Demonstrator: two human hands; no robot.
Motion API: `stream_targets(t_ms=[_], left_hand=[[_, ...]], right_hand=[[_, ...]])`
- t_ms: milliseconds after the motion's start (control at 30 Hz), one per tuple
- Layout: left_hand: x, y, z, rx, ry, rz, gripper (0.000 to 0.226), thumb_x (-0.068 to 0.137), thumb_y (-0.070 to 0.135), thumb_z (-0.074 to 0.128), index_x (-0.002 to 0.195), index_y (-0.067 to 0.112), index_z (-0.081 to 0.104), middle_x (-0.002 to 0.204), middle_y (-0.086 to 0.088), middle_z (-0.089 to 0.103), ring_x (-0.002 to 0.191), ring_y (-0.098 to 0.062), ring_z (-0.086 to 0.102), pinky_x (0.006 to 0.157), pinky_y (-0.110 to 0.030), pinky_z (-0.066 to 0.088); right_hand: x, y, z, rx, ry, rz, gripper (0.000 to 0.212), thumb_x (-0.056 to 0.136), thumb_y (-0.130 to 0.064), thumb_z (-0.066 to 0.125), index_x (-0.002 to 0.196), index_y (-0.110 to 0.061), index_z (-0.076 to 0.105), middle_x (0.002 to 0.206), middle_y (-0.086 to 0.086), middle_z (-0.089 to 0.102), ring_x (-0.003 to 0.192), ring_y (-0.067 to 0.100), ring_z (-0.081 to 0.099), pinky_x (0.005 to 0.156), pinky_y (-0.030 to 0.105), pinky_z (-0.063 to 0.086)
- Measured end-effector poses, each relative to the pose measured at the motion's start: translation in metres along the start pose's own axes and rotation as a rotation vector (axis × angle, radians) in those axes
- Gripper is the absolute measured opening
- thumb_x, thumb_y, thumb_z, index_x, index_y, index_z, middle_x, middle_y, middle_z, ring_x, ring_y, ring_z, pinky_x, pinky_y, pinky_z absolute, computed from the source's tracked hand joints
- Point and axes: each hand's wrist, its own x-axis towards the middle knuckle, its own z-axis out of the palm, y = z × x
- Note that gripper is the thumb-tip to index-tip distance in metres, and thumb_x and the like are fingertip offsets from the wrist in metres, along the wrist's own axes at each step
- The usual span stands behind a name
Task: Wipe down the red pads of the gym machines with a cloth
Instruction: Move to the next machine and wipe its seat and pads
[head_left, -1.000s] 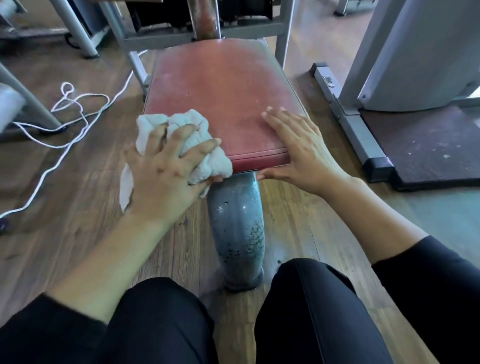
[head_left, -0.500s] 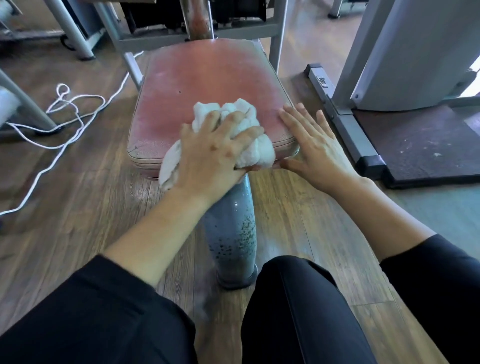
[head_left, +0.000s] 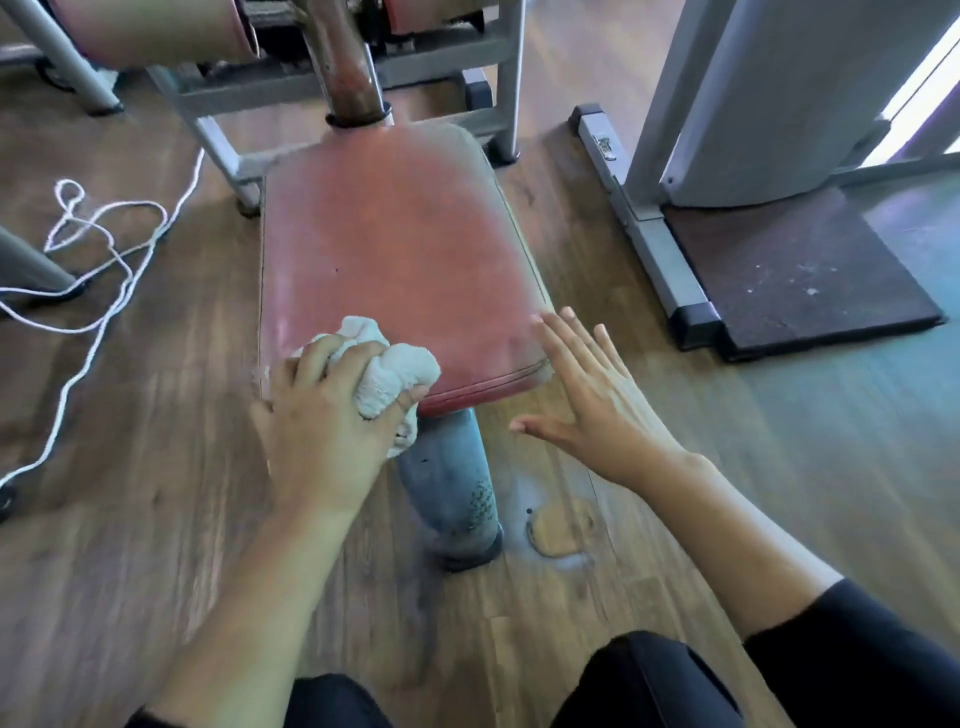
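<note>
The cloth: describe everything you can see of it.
The cloth is white, thick and nubbly like terry towelling, bunched into a wad. The left hand grips it from above, fingers curled round it, and it sits on the near edge of the red pad, toward the left. A loose end hangs below the hand over the pad's front edge.
</note>
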Motion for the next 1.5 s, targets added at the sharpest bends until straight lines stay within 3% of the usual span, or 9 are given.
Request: stream_targets(t_ms=[233,400,600,700,967,1200,1300,1367,1500], left_hand=[[-0.002,0.086,-0.067,-0.138,-0.141,-0.115,0.059,0.07,0.079,0.047,0.111,0.038,0.058,0.117,0.012,0.055,0.103,-0.027,0.054,0.082,-0.053,0.048],[0.004,0.151,-0.115,-0.212,-0.179,-0.219,0.066,0.067,0.081,0.045,0.11,0.034,0.062,0.116,0.009,0.059,0.104,-0.028,0.052,0.082,-0.051,0.048],[0.036,0.211,-0.143,-0.222,-0.183,-0.287,0.069,0.067,0.078,0.05,0.113,0.029,0.065,0.119,0.004,0.06,0.107,-0.028,0.054,0.082,-0.049,0.048],[0.061,0.224,-0.143,-0.226,-0.183,-0.342,0.073,0.065,0.08,0.045,0.114,0.03,0.064,0.121,0.005,0.059,0.11,-0.026,0.053,0.085,-0.05,0.048],[0.133,0.233,-0.122,-0.139,-0.171,-0.407,0.049,0.069,0.057,0.06,0.108,0.028,0.065,0.114,0.001,0.062,0.103,-0.03,0.053,0.079,-0.044,0.047],[0.185,0.224,-0.09,-0.013,-0.1,-0.534,0.057,0.072,0.071,0.048,0.107,0.029,0.065,0.114,0.003,0.062,0.1,-0.028,0.052,0.078,-0.043,0.047],[0.196,0.224,-0.078,0.03,-0.108,-0.622,0.048,0.076,0.066,0.062,0.111,0.033,0.062,0.118,0.006,0.059,0.105,-0.025,0.05,0.08,-0.042,0.045],[0.199,0.23,-0.072,0.025,-0.069,-0.712,0.047,0.073,0.062,0.069,0.111,0.034,0.063,0.12,0.007,0.058,0.104,-0.027,0.05,0.077,-0.043,0.046],[0.198,0.234,-0.045,0.123,-0.008,-0.76,0.046,0.07,0.062,0.063,0.104,0.031,0.066,0.113,0.002,0.06,0.098,-0.031,0.052,0.072,-0.043,0.045]], right_hand=[[-0.026,-0.026,-0.097,0.1,-0.096,0.128,0.074,0.088,-0.065,0.028,0.148,-0.022,0.032,0.153,0.002,0.033,0.146,0.024,0.017,0.118,0.043,0.011],[-0.046,-0.033,-0.174,0.091,-0.202,0.234,0.075,0.086,-0.062,0.018,0.145,-0.021,0.039,0.149,0.001,0.04,0.142,0.025,0.028,0.116,0.044,0.019],[-0.029,-0.015,-0.241,0.034,-0.147,0.261,0.051,0.093,-0.044,0.043,0.134,-0.014,0.05,0.137,0.005,0.053,0.132,0.03,0.044,0.109,0.049,0.031],[0.003,-0.004,-0.257,0.036,-0.16,0.249,0.047,0.097,-0.037,0.048,0.137,-0.014,0.046,0.142,0.006,0.048,0.136,0.03,0.038,0.113,0.048,0.025],[0.114,0.032,-0.265,0.012,-0.193,0.128,0.044,0.097,-0.036,0.046,0.133,-0.011,0.048,0.136,0.01,0.052,0.131,0.031,0.044,0.111,0.05,0.032],[0.206,0.057,-0.258,-0.038,-0.284,-0.06,0.048,0.095,-0.037,0.039,0.131,-0.008,0.05,0.132,0.012,0.054,0.125,0.033,0.048,0.108,0.048,0.035],[0.235,0.063,-0.249,-0.049,-0.335,-0.153,0.05,0.093,-0.04,0.034,0.125,-0.007,0.054,0.127,0.014,0.057,0.121,0.035,0.051,0.106,0.049,0.039],[0.252,0.067,-0.239,-0.038,-0.382,-0.207,0.044,0.094,-0.033,0.045,0.131,-0.01,0.05,0.13,0.012,0.054,0.123,0.033,0.048,0.108,0.045,0.035],[0.281,0.083,-0.204,-0.015,-0.395,-0.367,0.046,0.082,-0.023,0.072,0.122,-0.009,0.052,0.118,0.014,0.06,0.109,0.036,0.059,0.094,0.046,0.049]])
